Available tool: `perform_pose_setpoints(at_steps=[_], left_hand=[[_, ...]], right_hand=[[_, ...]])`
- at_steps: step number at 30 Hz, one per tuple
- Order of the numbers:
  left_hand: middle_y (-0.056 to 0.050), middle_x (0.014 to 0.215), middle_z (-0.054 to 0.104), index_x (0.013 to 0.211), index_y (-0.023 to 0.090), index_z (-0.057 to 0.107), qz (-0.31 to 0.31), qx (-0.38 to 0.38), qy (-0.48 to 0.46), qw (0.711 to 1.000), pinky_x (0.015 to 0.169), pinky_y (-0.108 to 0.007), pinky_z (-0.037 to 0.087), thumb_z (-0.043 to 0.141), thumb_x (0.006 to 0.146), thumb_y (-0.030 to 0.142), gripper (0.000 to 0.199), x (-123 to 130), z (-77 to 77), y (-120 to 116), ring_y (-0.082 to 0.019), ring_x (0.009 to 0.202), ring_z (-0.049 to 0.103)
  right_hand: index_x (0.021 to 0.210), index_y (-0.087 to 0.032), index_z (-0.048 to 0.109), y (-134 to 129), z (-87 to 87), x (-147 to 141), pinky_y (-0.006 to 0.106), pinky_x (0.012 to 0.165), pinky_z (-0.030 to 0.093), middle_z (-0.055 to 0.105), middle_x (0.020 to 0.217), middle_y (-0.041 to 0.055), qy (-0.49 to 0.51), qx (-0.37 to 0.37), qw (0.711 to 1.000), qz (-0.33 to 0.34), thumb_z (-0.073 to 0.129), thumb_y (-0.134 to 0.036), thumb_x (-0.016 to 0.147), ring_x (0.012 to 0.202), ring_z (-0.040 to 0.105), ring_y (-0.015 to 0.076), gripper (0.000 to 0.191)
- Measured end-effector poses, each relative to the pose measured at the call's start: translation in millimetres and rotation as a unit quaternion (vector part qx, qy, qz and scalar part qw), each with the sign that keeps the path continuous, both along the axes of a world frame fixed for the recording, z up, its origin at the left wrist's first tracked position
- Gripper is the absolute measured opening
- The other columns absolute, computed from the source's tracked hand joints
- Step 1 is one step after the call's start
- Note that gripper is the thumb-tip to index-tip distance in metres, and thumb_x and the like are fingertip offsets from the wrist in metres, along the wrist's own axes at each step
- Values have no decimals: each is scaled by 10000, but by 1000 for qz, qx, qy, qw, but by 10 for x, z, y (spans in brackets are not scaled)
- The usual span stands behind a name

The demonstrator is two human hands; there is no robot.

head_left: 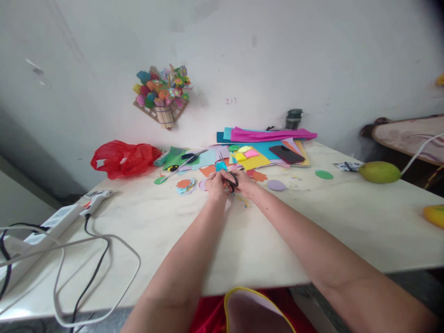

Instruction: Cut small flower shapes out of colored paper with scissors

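Note:
Over the middle of the table (166, 231), my left hand (215, 182) pinches a small blue paper piece (220, 166) with a scalloped edge. Close beside it, my right hand (243, 181) is closed around the black handles of a pair of scissors (233, 179). The thin blades point away from me, next to the blue paper, and the fingers partly cover them. To the left lies a small stack of scalloped paper cutouts (186, 186), orange on top. An orange scalloped paper (257, 175) and a purple paper circle (276, 185) lie to the right.
Coloured sheets (260, 150), a phone (286, 154) and a second pair of scissors (190, 156) lie farther back. A red plastic bag (125, 158) sits back left. Cables (104, 237) and a power strip (58, 219) occupy the left. A green-yellow mango (379, 171) rests at right.

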State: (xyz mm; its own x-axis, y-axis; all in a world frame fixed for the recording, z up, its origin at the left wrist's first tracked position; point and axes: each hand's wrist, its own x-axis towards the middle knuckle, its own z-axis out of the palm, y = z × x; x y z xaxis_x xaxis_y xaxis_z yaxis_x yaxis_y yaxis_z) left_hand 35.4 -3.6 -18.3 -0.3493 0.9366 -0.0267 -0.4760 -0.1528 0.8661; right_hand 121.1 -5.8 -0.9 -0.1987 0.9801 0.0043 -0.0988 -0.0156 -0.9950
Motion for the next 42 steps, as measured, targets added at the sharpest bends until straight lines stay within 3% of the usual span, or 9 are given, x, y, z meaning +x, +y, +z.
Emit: perform_pose_setpoints(at_steps=[5, 10, 15, 28, 36, 42], left_hand=[[5, 461, 540, 517, 223, 501, -23, 30, -3, 999, 384, -261, 352, 705, 652, 261, 248, -22, -3, 0, -122, 357, 471], [-1, 514, 600, 519, 208, 537, -11, 17, -2, 1000, 563, -267, 508, 757, 662, 179, 264, -138, -14, 76, -119, 469, 573], [0, 580, 655, 576, 200, 583, -14, -6, 8, 1000, 671, -272, 550, 842, 645, 198, 268, -286, -55, 166, -134, 557, 647], [-18, 584, 663, 616, 167, 628, -66, 11, 37, 997, 624, -286, 534, 916, 532, 253, 313, -513, -79, 185, -151, 551, 634], [-21, 641, 693, 635, 173, 658, -101, 23, 69, 992, 652, -305, 557, 956, 492, 253, 340, -585, -36, 138, -180, 605, 680], [-58, 651, 714, 584, 168, 660, -190, 25, 109, 975, 652, -308, 568, 930, 488, 224, 292, -596, -55, 126, -189, 615, 686]], right_hand=[[639, -197, 524, 32, -26, -5, 191, 290, 209, 490, 407, -44, -16, 14, 1000, -3, 830, -362, 850, 316, 439, 87, 407], [651, -194, 536, 56, -31, 37, 186, 293, 205, 515, 424, -42, -40, 21, 999, 4, 854, -353, 838, 315, 423, 76, 401], [657, -198, 539, 61, -5, 80, 187, 301, 225, 508, 427, -46, -57, 21, 998, 14, 910, -381, 778, 332, 431, 78, 431], [577, -212, 508, 237, -121, 74, 194, 316, 298, 441, 397, -69, -54, 14, 998, 20, 907, -360, 727, 339, 362, 68, 452], [677, -192, 579, 188, 0, 242, 185, 337, 304, 541, 466, -40, -57, 34, 998, -13, 929, -359, 727, 365, 459, 80, 391], [780, -185, 598, 159, 97, 366, 185, 387, 331, 628, 589, -29, -11, 53, 998, -37, 964, -340, 649, 473, 541, 95, 418]])
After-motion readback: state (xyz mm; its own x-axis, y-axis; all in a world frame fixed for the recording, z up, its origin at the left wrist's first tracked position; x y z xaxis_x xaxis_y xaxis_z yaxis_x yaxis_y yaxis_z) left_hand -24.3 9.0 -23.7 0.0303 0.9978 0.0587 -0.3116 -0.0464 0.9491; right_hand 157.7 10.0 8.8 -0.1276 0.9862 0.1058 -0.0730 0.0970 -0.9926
